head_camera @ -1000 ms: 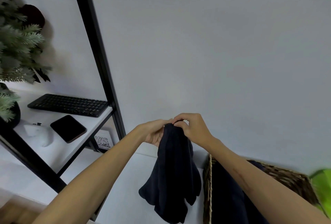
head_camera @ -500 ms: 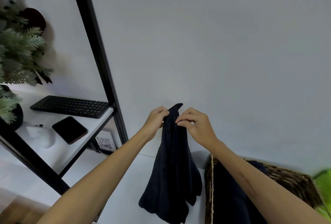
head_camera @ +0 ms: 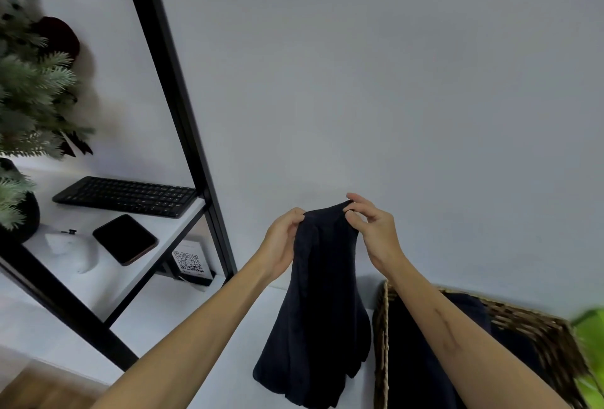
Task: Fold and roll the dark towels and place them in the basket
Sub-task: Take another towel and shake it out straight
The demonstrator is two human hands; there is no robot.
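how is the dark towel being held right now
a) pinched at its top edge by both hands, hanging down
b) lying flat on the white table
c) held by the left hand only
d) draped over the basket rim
a: the left hand and right hand each pinch a top corner of the dark towel, which hangs free in the air beside the basket.

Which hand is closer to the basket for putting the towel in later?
The right hand, probably. It pinches the towel on the side toward the basket. The left hand grips the far side.
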